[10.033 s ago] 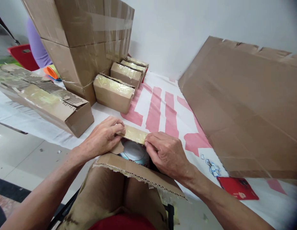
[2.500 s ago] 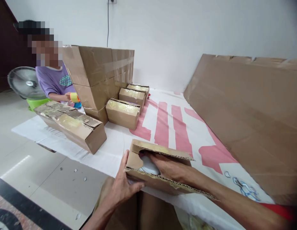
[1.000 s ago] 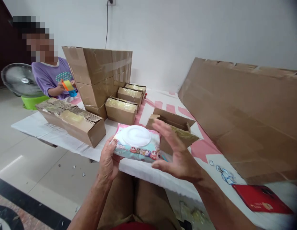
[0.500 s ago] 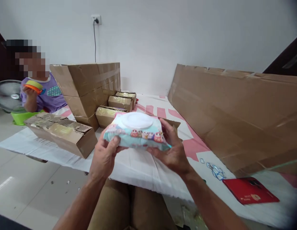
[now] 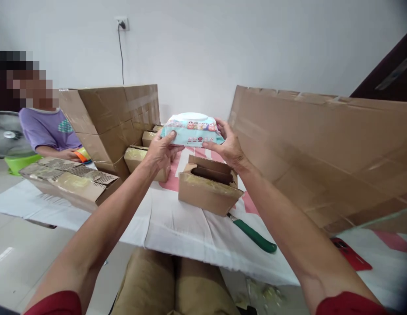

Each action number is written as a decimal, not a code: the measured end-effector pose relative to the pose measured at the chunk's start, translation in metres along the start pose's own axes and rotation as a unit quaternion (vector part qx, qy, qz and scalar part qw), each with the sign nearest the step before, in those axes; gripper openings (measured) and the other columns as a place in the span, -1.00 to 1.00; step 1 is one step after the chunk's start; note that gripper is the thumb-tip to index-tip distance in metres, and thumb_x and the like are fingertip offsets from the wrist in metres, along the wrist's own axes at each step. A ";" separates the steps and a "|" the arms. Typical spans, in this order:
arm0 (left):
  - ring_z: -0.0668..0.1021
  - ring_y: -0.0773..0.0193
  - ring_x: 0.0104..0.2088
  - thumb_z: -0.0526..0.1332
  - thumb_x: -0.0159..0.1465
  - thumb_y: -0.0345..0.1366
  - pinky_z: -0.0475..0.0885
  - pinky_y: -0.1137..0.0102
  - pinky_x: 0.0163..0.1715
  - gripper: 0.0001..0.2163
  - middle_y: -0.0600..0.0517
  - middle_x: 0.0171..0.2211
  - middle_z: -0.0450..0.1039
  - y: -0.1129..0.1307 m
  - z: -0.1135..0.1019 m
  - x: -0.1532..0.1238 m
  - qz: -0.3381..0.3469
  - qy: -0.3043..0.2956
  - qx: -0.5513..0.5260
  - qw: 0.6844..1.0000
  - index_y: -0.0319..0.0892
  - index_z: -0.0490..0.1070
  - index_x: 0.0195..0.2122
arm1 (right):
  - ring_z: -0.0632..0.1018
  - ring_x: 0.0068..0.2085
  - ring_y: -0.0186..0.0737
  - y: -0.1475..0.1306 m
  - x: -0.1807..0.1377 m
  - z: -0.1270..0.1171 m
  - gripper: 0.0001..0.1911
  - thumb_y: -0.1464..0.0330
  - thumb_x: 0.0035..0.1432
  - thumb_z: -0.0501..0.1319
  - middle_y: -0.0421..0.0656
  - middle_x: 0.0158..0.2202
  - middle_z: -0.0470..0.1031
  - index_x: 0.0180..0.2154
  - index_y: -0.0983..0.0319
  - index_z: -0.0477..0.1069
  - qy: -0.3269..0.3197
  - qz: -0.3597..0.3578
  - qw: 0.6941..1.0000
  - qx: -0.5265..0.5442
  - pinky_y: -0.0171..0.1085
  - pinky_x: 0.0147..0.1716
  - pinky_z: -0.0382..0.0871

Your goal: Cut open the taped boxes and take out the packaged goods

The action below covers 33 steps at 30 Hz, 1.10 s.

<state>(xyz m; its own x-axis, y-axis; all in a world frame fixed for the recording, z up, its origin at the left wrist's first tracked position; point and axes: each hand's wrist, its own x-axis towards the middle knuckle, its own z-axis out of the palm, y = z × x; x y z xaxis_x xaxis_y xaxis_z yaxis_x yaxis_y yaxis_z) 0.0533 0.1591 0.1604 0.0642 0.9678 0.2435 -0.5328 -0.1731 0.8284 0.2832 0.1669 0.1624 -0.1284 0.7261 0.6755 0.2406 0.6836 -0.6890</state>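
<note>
Both my hands hold a light-blue pack of wet wipes (image 5: 191,128) with a white round lid, raised at arm's length above the table. My left hand (image 5: 160,151) grips its left end, thumb on the front edge. My right hand (image 5: 227,146) grips its right end. Just below the pack, an opened small cardboard box (image 5: 205,192) sits on the white and pink sheet (image 5: 177,227), flaps up, its inside dark.
A green-handled knife (image 5: 252,234) lies by the opened box. Taped small boxes (image 5: 138,158) and stacked big cartons (image 5: 111,118) stand at the left. A long carton (image 5: 68,181) lies near-left. A large flat cardboard sheet (image 5: 321,144) leans right. A red phone (image 5: 351,258) lies near-right. A seated person (image 5: 47,131) is at the far left.
I opened the small box, drew the wipes pack out and set the box down. Since half a second ago both hands have lifted the pack up and away from me.
</note>
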 end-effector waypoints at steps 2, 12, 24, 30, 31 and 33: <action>0.67 0.18 -0.16 0.50 0.09 -0.27 0.66 0.21 -0.10 -0.57 0.04 -0.20 0.61 0.002 -0.008 -0.020 0.000 0.008 -0.010 1.000 -0.12 0.44 -0.04 | 0.48 0.21 0.05 -0.013 -0.015 0.010 -0.06 0.15 -0.13 0.55 -0.04 0.18 0.47 0.26 0.18 0.28 -0.001 0.005 1.000 -0.016 0.08 0.24 0.38; 0.67 0.20 -0.28 0.42 0.20 -0.28 0.67 0.31 -0.26 -0.75 -0.05 -0.21 0.63 -0.035 -0.118 -0.154 -0.054 0.285 -0.071 0.955 -0.18 0.50 -0.13 | 0.45 0.24 0.09 -0.057 -0.125 0.132 -0.13 0.35 0.02 0.42 -0.03 0.26 0.41 0.34 0.10 0.20 -0.050 -0.020 0.990 -0.127 0.09 0.25 0.38; 0.47 0.08 0.30 0.18 0.28 -0.41 0.45 0.18 0.24 -0.41 -0.21 0.31 0.36 -0.125 -0.160 -0.088 -0.047 0.376 0.213 0.900 -0.17 0.13 0.34 | 0.32 0.38 0.05 0.105 -0.136 0.234 -0.17 0.42 0.11 0.31 0.12 0.37 0.28 0.38 0.24 0.11 -0.070 0.092 0.984 -0.137 0.01 0.36 0.25; -0.04 -0.14 0.53 0.27 0.21 -0.38 0.02 0.00 0.47 -0.21 -0.42 0.51 -0.15 -0.154 -0.156 -0.124 -0.069 0.327 0.381 0.862 -0.33 -0.03 0.44 | 0.29 0.38 0.26 0.121 -0.154 0.243 -0.18 0.33 0.16 0.31 0.20 0.40 0.21 0.40 0.27 0.13 -0.083 0.140 0.968 -0.193 0.24 0.34 0.19; -0.11 -0.13 0.54 0.26 0.21 -0.38 -0.04 0.02 0.48 -0.21 -0.43 0.52 -0.22 -0.156 -0.154 -0.127 -0.065 0.318 0.398 0.858 -0.35 -0.03 0.44 | 0.29 0.38 0.27 0.122 -0.161 0.238 -0.20 0.30 0.18 0.30 0.20 0.40 0.21 0.40 0.28 0.14 -0.085 0.141 0.966 -0.199 0.24 0.33 0.20; -0.20 -0.09 0.54 0.27 0.23 -0.35 -0.09 0.04 0.48 -0.19 -0.42 0.53 -0.31 -0.159 -0.151 -0.125 -0.057 0.304 0.435 0.845 -0.35 -0.07 0.45 | 0.29 0.39 0.22 0.123 -0.175 0.227 -0.27 0.30 0.21 0.26 0.19 0.39 0.23 0.37 0.28 0.18 -0.090 0.137 0.964 -0.210 0.20 0.35 0.20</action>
<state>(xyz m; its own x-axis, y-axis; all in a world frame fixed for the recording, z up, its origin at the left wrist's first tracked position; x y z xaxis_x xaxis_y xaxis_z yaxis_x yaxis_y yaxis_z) 0.0026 0.0936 -0.0784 -0.5133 0.8566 0.0525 0.2882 0.1144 0.9507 0.1170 0.1408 -0.1006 -0.1600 0.9023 0.4003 0.6521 0.4010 -0.6434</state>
